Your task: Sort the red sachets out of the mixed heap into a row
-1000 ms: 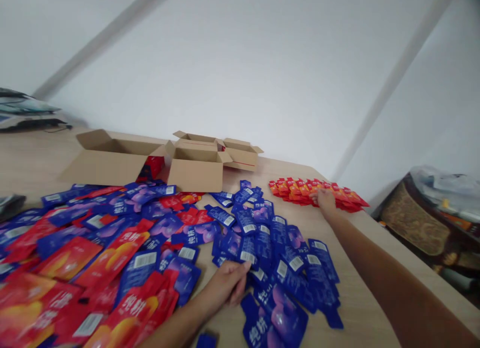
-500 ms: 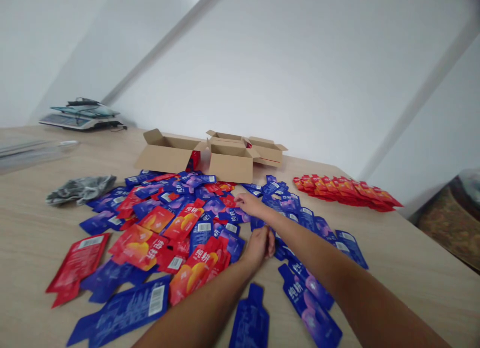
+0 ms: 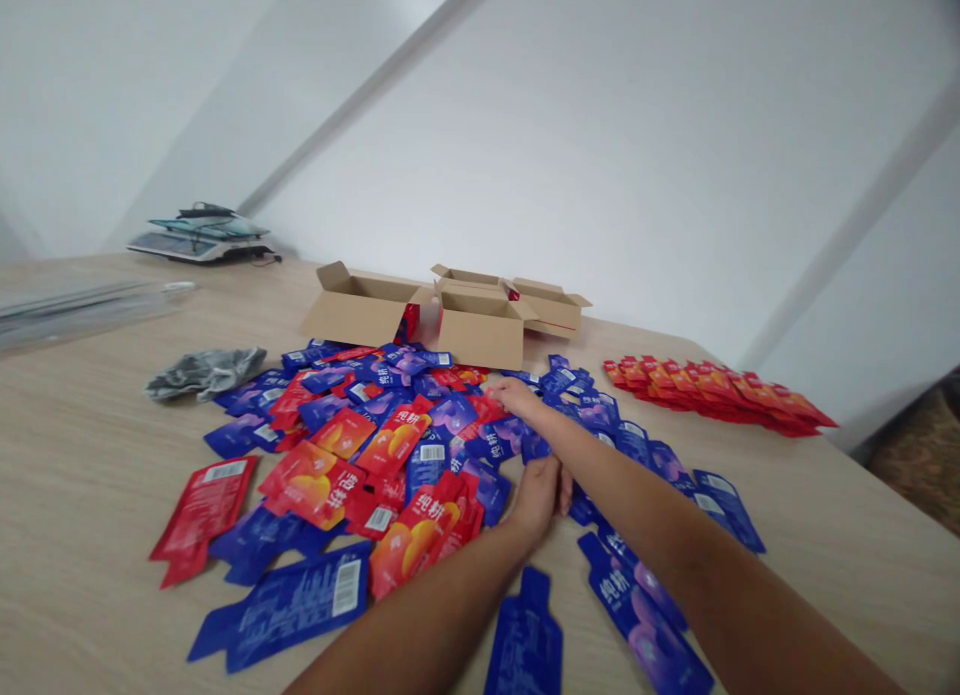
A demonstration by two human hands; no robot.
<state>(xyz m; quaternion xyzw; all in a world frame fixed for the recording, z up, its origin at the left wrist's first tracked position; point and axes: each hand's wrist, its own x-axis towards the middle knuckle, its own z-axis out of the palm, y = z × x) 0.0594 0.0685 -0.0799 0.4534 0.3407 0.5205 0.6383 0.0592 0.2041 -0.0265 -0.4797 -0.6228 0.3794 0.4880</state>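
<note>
Flat spouted pouches, blue (image 3: 304, 600) and red-orange (image 3: 397, 437), lie in a loose heap before me. My right hand (image 3: 516, 399) reaches over the far side of the heap, fingers stretched out beside a red pouch (image 3: 484, 412). I cannot see anything held in it. My left hand (image 3: 540, 495) is lower and nearer, its fingers curled in at the heap's near right edge, close beneath the right forearm. Whatever those fingers hold, if anything, is hidden. Nearer to me, between the forearms, lies a single blue pouch (image 3: 526, 640).
Open cardboard boxes (image 3: 480, 337) stand behind the heap, near the wall. An overlapping row of red pouches (image 3: 712, 390) is at the right. A grey cloth (image 3: 206, 373), clear plastic bags (image 3: 82, 313) and a scale (image 3: 199, 243) with things on it are at the left.
The camera has turned a little left, so everything appears farther right. My right hand has reached slightly farther out, closer to the red pouch. My left hand stays curled in nearly the same place.
</note>
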